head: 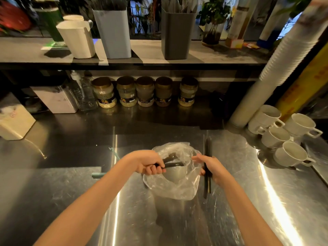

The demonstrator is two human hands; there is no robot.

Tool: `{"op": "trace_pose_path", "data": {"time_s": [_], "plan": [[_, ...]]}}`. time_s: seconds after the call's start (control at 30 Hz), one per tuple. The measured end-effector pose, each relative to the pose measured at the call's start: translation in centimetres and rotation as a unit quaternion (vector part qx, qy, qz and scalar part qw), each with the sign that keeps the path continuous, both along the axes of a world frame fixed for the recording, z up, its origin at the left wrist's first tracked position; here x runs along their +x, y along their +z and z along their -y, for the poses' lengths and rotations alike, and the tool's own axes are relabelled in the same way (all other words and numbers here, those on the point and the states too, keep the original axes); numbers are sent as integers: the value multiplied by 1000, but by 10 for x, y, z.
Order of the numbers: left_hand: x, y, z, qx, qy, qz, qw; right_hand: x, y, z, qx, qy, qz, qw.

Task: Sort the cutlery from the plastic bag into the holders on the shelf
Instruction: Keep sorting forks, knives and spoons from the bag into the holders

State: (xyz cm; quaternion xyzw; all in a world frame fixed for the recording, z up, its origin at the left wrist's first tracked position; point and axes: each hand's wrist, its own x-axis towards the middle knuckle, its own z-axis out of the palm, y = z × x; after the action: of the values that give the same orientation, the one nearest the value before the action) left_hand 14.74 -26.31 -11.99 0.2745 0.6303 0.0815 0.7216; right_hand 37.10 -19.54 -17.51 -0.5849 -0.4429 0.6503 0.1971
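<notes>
- While the left hand (150, 166) curls round a few dark cutlery handles (174, 164) whose far ends lie inside the clear plastic bag (177, 189), the right hand (212, 168) grips a bundle of long dark sticks (208, 148) just beside the bag, outside it.
- Risk: nothing pins the bag down, so pulling the handles out could drag or snag the thin film.
- Risk: the right hand holds its bundle near the middle, so a slackened grip would likely let pieces slide out onto the steel.
- Risk: a pale holder (113, 32) and a dark grey holder (177, 34) stand well apart from the hands, up on the shelf (221, 54). Both look partly filled. Reaching there with both hands full could mix the types or bump the white jug (76, 39) beside them.
- Surface (248, 183): shiny, scratched steel with streaks of glare. White cups (291, 153) cluster at its right edge.
- Room: dim. Lidded jars (145, 93) line up under the shelf, with plants behind it.
</notes>
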Motion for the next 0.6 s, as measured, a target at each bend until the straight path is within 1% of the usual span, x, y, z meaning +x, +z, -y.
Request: {"op": "trace_pose_path", "data": {"time_s": [0.13,0.2,0.27,0.33,0.47,0.6], "plan": [[-19,31,1,55,-104,-69,991,-1,43,-1,21,73,13,997],[-27,47,1,74,-164,-85,980,0,63,-2,31,101,7,994],[-35,63,0,95,-215,-78,969,-1,81,-4,34,123,-23,992],[-43,77,-2,118,-246,-58,960,-3,94,-7,24,126,-76,989],[-54,93,-5,152,-247,-35,956,-10,101,-14,7,111,-145,983],[-63,97,-4,193,-213,-52,956,-14,99,-21,30,10,-199,979]]}}
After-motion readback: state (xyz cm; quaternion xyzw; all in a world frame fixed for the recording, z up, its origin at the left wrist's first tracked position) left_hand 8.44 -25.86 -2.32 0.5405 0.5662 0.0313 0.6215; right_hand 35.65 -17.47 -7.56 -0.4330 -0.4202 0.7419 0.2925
